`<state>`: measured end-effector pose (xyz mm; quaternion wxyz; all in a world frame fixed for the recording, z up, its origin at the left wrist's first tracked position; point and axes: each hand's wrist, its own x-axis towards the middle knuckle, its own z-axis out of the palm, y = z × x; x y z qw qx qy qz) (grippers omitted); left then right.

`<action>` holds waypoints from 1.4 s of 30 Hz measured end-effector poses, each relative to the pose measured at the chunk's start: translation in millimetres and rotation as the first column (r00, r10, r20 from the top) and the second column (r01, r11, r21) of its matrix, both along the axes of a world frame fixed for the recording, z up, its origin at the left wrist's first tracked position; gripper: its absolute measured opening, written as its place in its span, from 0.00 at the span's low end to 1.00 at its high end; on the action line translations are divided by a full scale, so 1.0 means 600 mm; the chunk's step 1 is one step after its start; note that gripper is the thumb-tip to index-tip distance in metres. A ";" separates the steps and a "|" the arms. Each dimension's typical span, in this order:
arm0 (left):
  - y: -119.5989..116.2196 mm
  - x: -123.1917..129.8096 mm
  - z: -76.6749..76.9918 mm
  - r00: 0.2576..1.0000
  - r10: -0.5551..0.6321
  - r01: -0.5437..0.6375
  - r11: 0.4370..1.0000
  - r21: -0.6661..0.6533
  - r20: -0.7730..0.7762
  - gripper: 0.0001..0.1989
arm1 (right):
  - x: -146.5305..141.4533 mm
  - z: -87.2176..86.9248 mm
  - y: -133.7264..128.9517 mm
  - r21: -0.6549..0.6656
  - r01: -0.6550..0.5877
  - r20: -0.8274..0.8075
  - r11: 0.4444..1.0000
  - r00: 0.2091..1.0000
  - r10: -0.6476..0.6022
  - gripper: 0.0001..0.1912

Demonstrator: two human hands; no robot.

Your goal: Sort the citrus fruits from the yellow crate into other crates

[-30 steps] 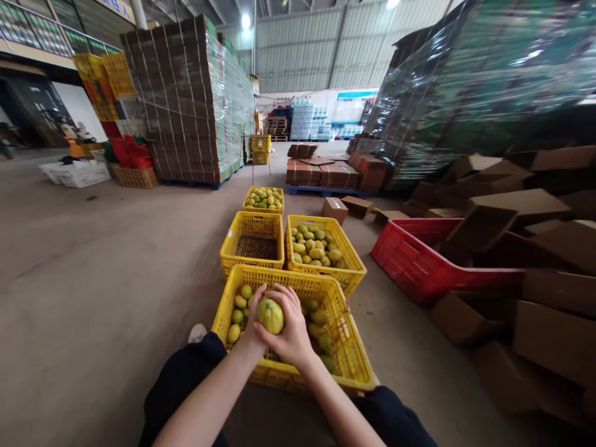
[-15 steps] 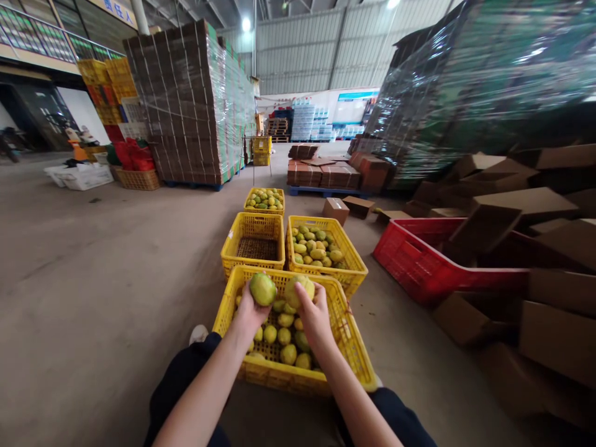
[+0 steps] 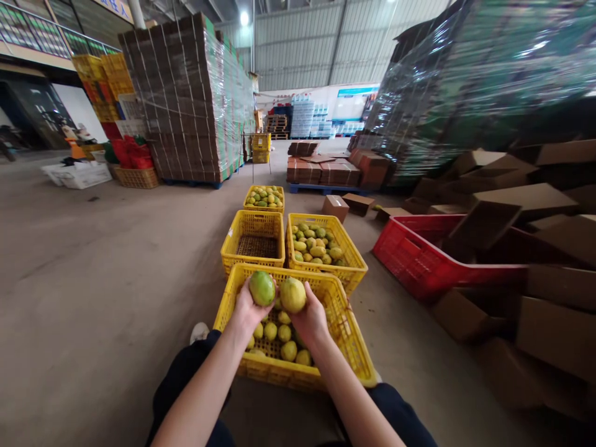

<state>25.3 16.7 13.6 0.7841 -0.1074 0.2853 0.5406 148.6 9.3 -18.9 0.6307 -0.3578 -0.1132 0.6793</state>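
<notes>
Centre frame | left hand (image 3: 246,308) fingers curled round green fruit (image 3: 262,288); right hand (image 3: 313,315) likewise, yellow fruit (image 3: 293,295) | risk: loose cupping could drop either, bruising crate (image 3: 279,373) fruit (image 3: 288,351) below

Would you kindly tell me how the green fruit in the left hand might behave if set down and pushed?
The green fruit would probably roll, as its outline is nearly round. It looks firm, showing no sag in the left hand. Its smooth-looking skin has a faint sheen, so it may slip a little.
</notes>
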 end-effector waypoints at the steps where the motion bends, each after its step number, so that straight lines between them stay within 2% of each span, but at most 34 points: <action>1: -0.002 0.000 -0.001 1.000 -0.022 0.022 1.000 -0.011 0.006 0.12 | 0.000 0.001 0.000 -0.034 0.014 0.006 0.999 1.000 -0.014 0.10; 4: -0.008 0.000 -0.006 0.999 -0.028 0.029 0.999 -0.024 0.024 0.14 | 0.002 0.002 0.000 -0.102 0.057 0.053 0.993 0.997 -0.052 0.11; 9: -0.012 0.001 0.000 0.995 0.097 -0.096 0.995 0.034 -0.025 0.10 | 0.005 0.004 -0.004 -0.076 -0.021 0.121 0.997 0.992 0.030 0.15; 13: -0.007 -0.003 0.001 0.984 0.175 -0.175 0.984 -0.014 0.043 0.10 | 0.005 0.010 -0.010 -0.087 -0.031 0.171 0.996 0.984 0.046 0.17; 16: -0.005 -0.005 -0.007 0.986 0.166 -0.167 0.985 -0.039 -0.013 0.12 | 0.006 0.018 -0.014 -0.091 -0.083 0.156 0.992 0.983 0.097 0.18; 19: -0.008 -0.001 -0.013 0.981 0.150 -0.156 0.987 -0.035 -0.122 0.08 | 0.009 0.029 -0.016 -0.105 -0.075 0.114 0.992 0.990 0.087 0.15; 21: -0.011 0.002 -0.012 0.980 0.145 -0.149 0.989 -0.014 -0.136 0.08 | 0.010 0.034 -0.017 -0.125 -0.075 0.084 0.989 0.993 0.085 0.14; 24: -0.015 0.003 -0.006 0.988 0.116 -0.115 0.993 0.018 -0.098 0.09 | 0.014 0.036 -0.016 -0.148 -0.164 0.053 0.975 0.983 0.174 0.14; 28: -0.017 -0.003 0.002 0.998 0.056 -0.053 0.994 0.097 -0.027 0.11 | 0.020 0.032 -0.014 -0.144 -0.234 0.049 0.962 0.969 0.243 0.15; 33: -0.022 -0.005 0.015 0.996 0.072 -0.062 0.978 0.199 -0.043 0.10 | 0.021 0.037 -0.018 -0.055 -0.267 0.031 0.962 0.963 0.269 0.14; 37: -0.031 0.006 0.021 0.979 0.104 -0.026 0.916 0.401 -0.175 0.10 | 0.018 0.043 -0.023 0.035 -0.268 0.059 0.963 0.962 0.266 0.14; 42: -0.035 0.012 0.005 0.928 0.178 0.050 0.811 0.583 -0.327 0.11 | 0.017 0.042 -0.025 0.057 -0.286 0.066 0.957 0.957 0.282 0.15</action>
